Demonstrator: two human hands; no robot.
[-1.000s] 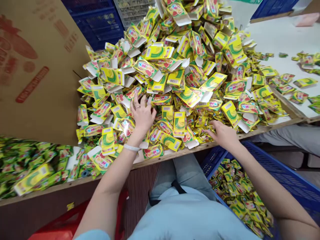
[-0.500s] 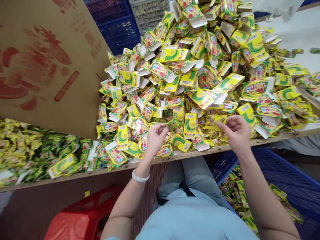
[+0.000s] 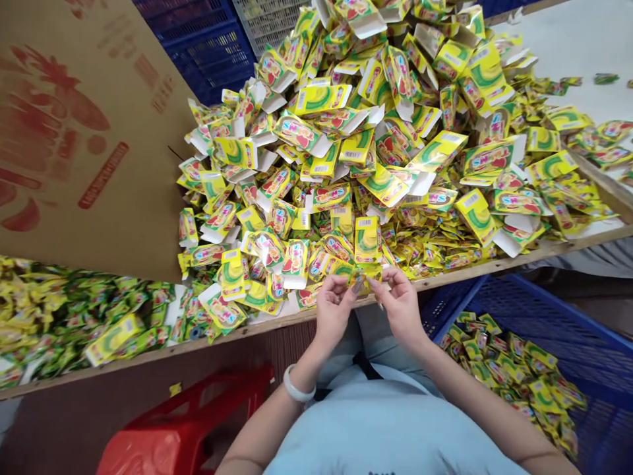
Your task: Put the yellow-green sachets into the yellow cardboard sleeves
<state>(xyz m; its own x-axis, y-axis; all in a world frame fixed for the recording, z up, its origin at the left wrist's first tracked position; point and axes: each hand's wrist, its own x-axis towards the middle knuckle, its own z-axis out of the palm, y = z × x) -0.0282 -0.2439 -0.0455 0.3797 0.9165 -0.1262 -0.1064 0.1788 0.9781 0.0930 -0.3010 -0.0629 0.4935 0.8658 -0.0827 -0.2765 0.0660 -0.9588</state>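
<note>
My left hand [image 3: 335, 309] and my right hand [image 3: 399, 307] are close together at the table's front edge, fingers pinched. Between their fingertips is a small yellow packet [image 3: 370, 272], partly covered by the fingers; I cannot tell whether it is one or more. Just beyond it a yellow box with a green melon picture [image 3: 366, 239] lies with its barcode end up. Many more such small boxes [image 3: 324, 97], several with open white flaps, are heaped behind my hands. Loose yellow packets [image 3: 442, 254] lie along the edge to the right of them.
A large brown carton [image 3: 113, 158] stands at the left, with green packets [image 3: 99, 307] by it. Below right, a blue crate [image 3: 568, 330] holds filled boxes [image 3: 514, 369]. A red stool [image 3: 148, 435] is below left. The table's wooden edge [image 3: 475, 269] runs in front of me.
Both hands have come together at the front edge; the right moved left and nearer me with a yellow packet, and the left moved right. The view has shifted slightly.
</note>
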